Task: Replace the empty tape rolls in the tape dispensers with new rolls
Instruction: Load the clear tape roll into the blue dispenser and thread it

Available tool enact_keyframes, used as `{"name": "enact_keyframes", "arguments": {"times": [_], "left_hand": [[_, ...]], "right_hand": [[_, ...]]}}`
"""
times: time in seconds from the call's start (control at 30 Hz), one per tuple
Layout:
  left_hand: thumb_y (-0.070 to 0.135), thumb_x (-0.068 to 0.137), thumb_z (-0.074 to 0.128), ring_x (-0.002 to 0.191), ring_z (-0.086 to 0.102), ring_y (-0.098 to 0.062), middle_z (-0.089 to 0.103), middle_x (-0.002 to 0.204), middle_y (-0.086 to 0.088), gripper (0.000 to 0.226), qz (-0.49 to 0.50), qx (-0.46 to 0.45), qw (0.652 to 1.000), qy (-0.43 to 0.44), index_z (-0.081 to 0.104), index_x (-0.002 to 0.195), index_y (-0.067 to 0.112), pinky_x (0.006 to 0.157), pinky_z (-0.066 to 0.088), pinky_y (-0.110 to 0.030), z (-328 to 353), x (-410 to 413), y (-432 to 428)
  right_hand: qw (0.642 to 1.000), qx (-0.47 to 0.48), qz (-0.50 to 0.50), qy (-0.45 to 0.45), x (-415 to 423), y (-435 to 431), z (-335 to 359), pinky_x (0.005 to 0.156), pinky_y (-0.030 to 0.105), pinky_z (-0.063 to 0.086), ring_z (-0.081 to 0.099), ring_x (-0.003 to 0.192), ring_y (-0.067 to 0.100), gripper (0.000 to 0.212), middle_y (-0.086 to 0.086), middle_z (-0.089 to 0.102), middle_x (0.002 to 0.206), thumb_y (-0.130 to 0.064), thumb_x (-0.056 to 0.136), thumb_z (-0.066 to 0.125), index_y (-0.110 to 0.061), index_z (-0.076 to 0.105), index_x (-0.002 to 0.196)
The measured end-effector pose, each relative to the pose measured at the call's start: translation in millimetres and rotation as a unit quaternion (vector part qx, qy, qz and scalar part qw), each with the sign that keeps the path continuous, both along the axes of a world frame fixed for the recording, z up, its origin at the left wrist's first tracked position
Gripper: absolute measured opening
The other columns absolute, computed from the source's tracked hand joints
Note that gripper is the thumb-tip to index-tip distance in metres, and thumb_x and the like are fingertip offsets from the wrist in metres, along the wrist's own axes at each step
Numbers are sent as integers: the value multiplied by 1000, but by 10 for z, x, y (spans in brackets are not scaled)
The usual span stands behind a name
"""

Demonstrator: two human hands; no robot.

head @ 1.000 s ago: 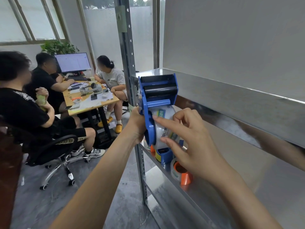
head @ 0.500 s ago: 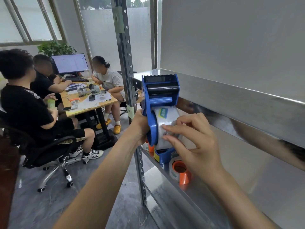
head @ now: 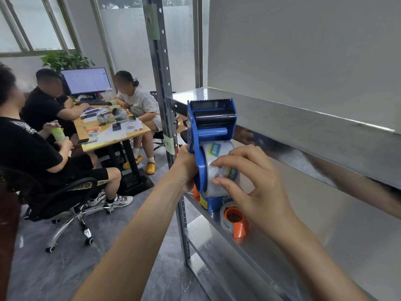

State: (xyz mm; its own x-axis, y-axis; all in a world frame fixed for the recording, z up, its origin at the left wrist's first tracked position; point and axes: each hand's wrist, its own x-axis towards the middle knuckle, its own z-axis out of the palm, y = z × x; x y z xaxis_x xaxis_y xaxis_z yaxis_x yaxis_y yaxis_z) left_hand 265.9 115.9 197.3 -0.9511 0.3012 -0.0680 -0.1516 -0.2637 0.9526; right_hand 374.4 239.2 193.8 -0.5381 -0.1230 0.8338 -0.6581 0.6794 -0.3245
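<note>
I hold a blue tape dispenser [head: 211,124] upright in front of the metal shelf, its toothed blade at the top. My left hand [head: 184,168] grips its handle from the left side. A clear tape roll [head: 219,153] with blue and green print sits in the dispenser. My right hand [head: 253,185] holds that roll from the right, thumb and fingertips curled onto its face. Below, on the shelf [head: 271,253], an orange dispenser [head: 235,221] lies with a roll on it, next to another blue dispenser [head: 211,203].
The steel rack upright [head: 161,83] stands just left of the dispenser, and an upper shelf edge [head: 303,135] runs behind it. Three people sit at a wooden desk [head: 110,131] with a monitor at the left. An office chair [head: 54,198] stands on the grey floor.
My right hand's fingers have slid down and around the roll's face. The dispenser has stayed almost in place in my left hand.
</note>
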Motion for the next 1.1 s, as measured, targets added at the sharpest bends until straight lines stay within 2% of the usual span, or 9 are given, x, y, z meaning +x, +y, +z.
{"name": "enact_keyframes", "arguments": {"times": [0.17, 0.3, 0.43, 0.5, 0.6, 0.73, 0.9, 1.0, 1.1], "left_hand": [[27, 69, 53, 71, 58, -25, 63, 75, -9, 18, -4, -27, 999, 19, 63, 74, 13, 68, 47, -35, -27, 21, -33], [21, 76, 53, 73, 57, -26, 61, 75, -9, 12, -7, -45, 999, 29, 61, 74, 12, 70, 46, -35, -47, 66, -38], [25, 60, 54, 86, 56, -30, 61, 84, -13, 22, 10, -60, 998, 32, 60, 76, 11, 87, 45, -46, -27, 64, -32], [26, 59, 52, 92, 56, -32, 61, 89, -16, 26, 9, -77, 996, 33, 60, 79, 11, 94, 44, -50, -5, 55, -29], [26, 60, 50, 90, 56, -32, 61, 87, -16, 27, -1, -73, 997, 30, 61, 78, 10, 93, 44, -51, 26, 63, -17], [24, 59, 52, 93, 58, -35, 61, 92, -19, 33, -1, -74, 997, 37, 62, 85, 7, 96, 43, -53, 50, 85, -20], [15, 84, 50, 97, 57, -34, 62, 85, -14, 12, 3, -76, 997, 27, 59, 78, 10, 97, 43, -50, 45, 111, -18], [21, 73, 52, 94, 58, -33, 62, 85, -13, 15, 11, -83, 996, 32, 60, 80, 10, 96, 44, -51, 42, 107, -27], [18, 83, 49, 92, 58, -32, 62, 85, -12, 14, 6, -79, 996, 33, 61, 81, 10, 95, 43, -50, 25, 113, -36]], "right_hand": [[999, 12, 14, -27, 21, -6, -27, 83, 21, 42, 53, 94, 13, 21, -5, 56, 99, -18, 82, 74, -14, 67, 101], [999, 15, 18, -37, 23, -3, -56, 81, 25, 44, 52, 93, 13, 17, -9, 53, 98, -18, 82, 72, -14, 67, 97], [999, 25, 14, -37, 29, -10, -85, 76, 27, 43, 50, 87, 15, 8, -10, 49, 93, -11, 82, 72, -15, 65, 84], [999, 15, 12, -38, 30, 5, -82, 78, 27, 44, 51, 90, 15, 9, -7, 51, 96, -13, 84, 70, -15, 64, 91], [999, 13, -3, -39, 25, -2, -63, 86, 24, 44, 52, 99, 14, 34, -2, 52, 106, -14, 85, 69, -15, 61, 118], [999, 18, -6, -31, 31, -2, -77, 83, 25, 45, 52, 95, 15, 32, -2, 51, 102, -14, 85, 69, -13, 64, 117], [1000, 23, -1, -13, 48, -15, -67, 80, 26, 44, 52, 93, 17, 22, -7, 50, 102, -16, 86, 66, -14, 65, 108], [999, 33, 5, -13, 49, -21, -70, 77, 31, 45, 53, 90, 20, 23, -7, 50, 100, -11, 85, 69, -14, 65, 107], [999, 39, 8, -13, 48, -12, -69, 76, 32, 44, 53, 88, 21, 22, -7, 51, 100, -10, 85, 70, -14, 64, 106]]}}
